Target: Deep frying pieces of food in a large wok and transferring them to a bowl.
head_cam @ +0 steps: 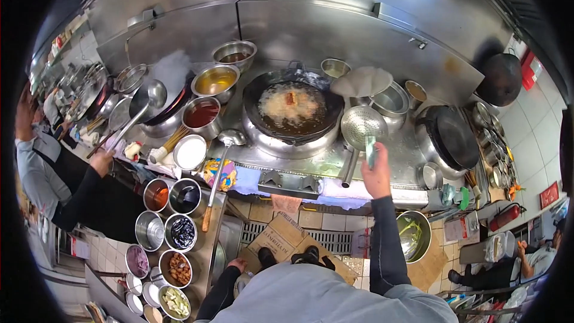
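Observation:
My right hand is raised over the front of the cooking range, gripping a pale green handle or bar; what it belongs to is unclear. Just beyond it lies a perforated metal strainer, its hollow handle pointing towards me. My left hand hangs low beside the prep counter, fingers curled, with nothing visible in it. In the middle, a black wok holds bubbling oil with a reddish-brown piece of food at its centre. A steel ladle with a wooden handle rests left of the wok, across the range's front edge.
Bowls of yellow liquid and red sauce stand left of the wok. Steel containers of ingredients crowd the left counter. A co-worker at the left holds a ladle over a steaming wok. A pot with green vegetables is at lower right.

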Demonstrator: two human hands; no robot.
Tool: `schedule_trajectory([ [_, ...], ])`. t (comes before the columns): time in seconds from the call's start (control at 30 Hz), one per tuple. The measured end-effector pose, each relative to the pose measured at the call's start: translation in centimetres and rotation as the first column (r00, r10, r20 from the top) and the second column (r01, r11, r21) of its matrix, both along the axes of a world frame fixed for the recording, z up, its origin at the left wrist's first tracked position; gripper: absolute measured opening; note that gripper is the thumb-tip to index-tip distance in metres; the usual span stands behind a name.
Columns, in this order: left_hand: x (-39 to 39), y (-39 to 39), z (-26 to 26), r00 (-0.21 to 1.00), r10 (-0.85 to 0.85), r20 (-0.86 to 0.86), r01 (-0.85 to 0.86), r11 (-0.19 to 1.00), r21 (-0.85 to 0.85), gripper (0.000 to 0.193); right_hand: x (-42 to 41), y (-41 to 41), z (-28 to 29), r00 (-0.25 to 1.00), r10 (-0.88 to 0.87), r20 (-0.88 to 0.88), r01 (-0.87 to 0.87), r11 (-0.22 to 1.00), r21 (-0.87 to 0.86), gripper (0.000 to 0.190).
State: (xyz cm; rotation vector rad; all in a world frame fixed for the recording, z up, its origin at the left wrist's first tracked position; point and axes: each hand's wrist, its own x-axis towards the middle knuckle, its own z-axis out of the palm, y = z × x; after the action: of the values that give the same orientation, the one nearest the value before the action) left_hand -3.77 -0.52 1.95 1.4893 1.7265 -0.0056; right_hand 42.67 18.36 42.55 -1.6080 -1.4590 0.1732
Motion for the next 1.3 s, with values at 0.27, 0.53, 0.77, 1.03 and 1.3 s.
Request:
schedule_trajectory([
  [0.27,-3.5,-1.8,-3.6,0.977,0.143,0.16,-0.121,0.983,-0.14,0.031,3.8,0.2,2.0,0.909,-0.129,0.396,0.157,0.987,-0.04,0.065],
  [0.53,-2.4,-0.3,-1.0,0.992,0.092,0.088,-0.088,0.995,-0.045,0.031,-1.4,5.0,0.4,0.986,0.167,-0.014,-0.166,0.968,-0.188,0.039],
  [0.77,-0.2,-0.1,0.6,0.996,0.026,0.09,-0.024,0.999,-0.027,0.028,-7.2,13.4,-3.9,0.952,0.304,-0.03,-0.305,0.948,-0.091,0.019],
  [1.03,-1.7,-1.8,-3.8,0.987,0.112,0.115,-0.095,0.985,-0.146,0.028,-12.3,14.8,-10.1,0.974,0.197,0.114,-0.166,0.958,-0.233,0.021],
  [1.3,-1.8,-2.3,-3.9,0.987,0.113,0.114,-0.087,0.974,-0.209,0.034,-5.5,4.7,-7.3,0.894,0.38,0.238,-0.308,0.906,-0.289,0.037],
])
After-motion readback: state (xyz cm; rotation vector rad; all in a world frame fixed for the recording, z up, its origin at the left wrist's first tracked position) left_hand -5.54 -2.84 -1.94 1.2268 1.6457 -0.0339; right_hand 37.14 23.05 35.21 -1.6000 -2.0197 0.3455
